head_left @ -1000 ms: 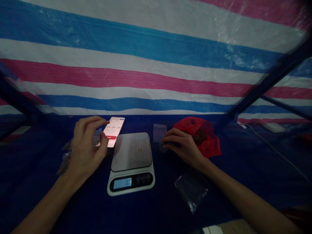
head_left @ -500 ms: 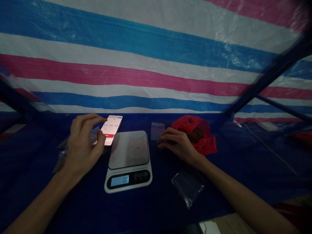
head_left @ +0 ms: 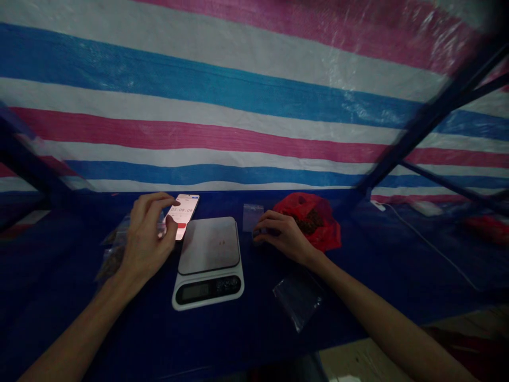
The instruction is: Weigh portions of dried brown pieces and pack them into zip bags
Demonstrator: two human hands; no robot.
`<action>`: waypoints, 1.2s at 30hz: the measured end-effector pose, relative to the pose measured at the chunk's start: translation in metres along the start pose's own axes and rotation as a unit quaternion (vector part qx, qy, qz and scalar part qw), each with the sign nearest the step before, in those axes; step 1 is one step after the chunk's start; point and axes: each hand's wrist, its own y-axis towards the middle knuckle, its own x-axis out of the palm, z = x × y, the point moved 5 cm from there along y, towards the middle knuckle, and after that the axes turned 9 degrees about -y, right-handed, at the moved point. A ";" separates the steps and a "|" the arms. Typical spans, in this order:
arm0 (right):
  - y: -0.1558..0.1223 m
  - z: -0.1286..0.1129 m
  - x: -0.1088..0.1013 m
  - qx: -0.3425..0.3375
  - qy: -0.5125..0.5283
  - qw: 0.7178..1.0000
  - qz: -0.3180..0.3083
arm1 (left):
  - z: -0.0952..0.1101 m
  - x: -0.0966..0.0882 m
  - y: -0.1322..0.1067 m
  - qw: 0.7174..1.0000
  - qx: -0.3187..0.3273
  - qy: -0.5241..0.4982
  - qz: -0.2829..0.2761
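Right hand [head_left: 288,236] curled over a small round thing [head_left: 258,235] (mostly hidden; can't tell if gripped). Probably light, stiff, slick: pinch its sides. Left hand [head_left: 148,237]: fingers parted, holding nothing.

Left of the scale [head_left: 207,254], plastic bags [head_left: 112,260] are partly covered by the left hand [head_left: 149,233]. Right of the scale, a small object [head_left: 257,238] is mostly hidden by the right hand [head_left: 284,234]. On the scale, the dim display [head_left: 196,291] cannot be read and the specks [head_left: 221,242] cannot be identified.
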 end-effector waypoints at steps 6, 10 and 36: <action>0.003 -0.007 -0.011 -0.016 -0.002 1.000 0.025 | -0.002 -0.002 0.000 1.000 0.003 -0.001 0.010; 0.003 0.001 -0.062 0.028 -0.065 0.990 0.125 | -0.006 -0.003 0.000 1.000 -0.005 -0.002 0.015; -0.028 0.075 -0.031 0.001 -0.149 0.985 -0.088 | 0.017 -0.004 0.000 0.999 0.036 0.006 0.023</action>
